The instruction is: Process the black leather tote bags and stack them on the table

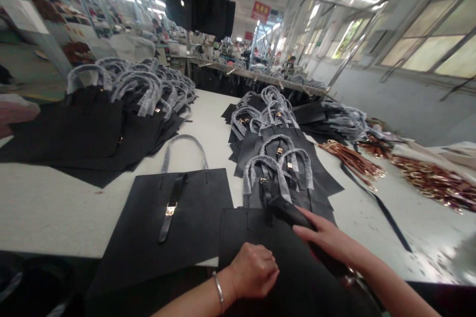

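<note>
My left hand (255, 270), with a silver bangle at the wrist, is curled closed over a black bag panel (238, 237) near the table's front edge. Whatever its fingers hold, if anything, is hidden. My right hand (323, 235) grips a long black object (290, 212) whose kind I cannot make out; its end lies by the panel's top edge. To the left lies another black bag panel (141, 218) with a gold-buckled strap (171, 208) and a plastic-wrapped handle (186, 138). Just beyond my right hand are overlapping panels with wrapped handles (275, 163).
More black panels (74, 124) with wrapped handles are piled at the left of the white table (208, 109). On the right lie brown straps (353, 163) with metal fittings and a loose black strip (386, 215). Black pieces (201, 7) hang overhead.
</note>
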`<state>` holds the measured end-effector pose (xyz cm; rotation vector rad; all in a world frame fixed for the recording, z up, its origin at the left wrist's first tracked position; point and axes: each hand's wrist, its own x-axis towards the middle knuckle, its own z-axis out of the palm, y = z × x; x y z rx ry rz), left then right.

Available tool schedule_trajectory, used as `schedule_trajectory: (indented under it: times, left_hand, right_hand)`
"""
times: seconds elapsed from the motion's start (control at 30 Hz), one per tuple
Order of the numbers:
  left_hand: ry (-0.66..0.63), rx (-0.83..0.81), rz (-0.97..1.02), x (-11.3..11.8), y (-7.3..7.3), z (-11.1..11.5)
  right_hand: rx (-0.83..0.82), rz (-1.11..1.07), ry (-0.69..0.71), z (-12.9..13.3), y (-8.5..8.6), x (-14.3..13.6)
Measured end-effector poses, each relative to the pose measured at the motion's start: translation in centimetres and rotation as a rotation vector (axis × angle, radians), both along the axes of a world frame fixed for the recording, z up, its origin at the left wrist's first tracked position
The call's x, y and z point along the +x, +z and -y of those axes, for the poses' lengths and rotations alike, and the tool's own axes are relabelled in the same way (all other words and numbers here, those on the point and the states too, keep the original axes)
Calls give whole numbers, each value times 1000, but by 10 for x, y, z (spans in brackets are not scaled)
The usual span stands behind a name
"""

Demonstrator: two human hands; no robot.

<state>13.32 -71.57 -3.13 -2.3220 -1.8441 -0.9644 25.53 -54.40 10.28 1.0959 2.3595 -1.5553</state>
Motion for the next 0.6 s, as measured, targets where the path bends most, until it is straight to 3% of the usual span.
schedule_trajectory:
  times: [0.13, 0.27, 0.6]
  left_hand:
    - [-71, -19, 13, -1, -1, 5]
    - [-76, -53, 39, -1, 3, 8]
    - [-27, -142, 99, -2, 14, 0]
  right_hand:
    - [-128, 140, 179, 25, -4, 0]
    - [-140, 139, 272, 37, -7, -20]
    - [121, 58, 460, 51, -3, -95]
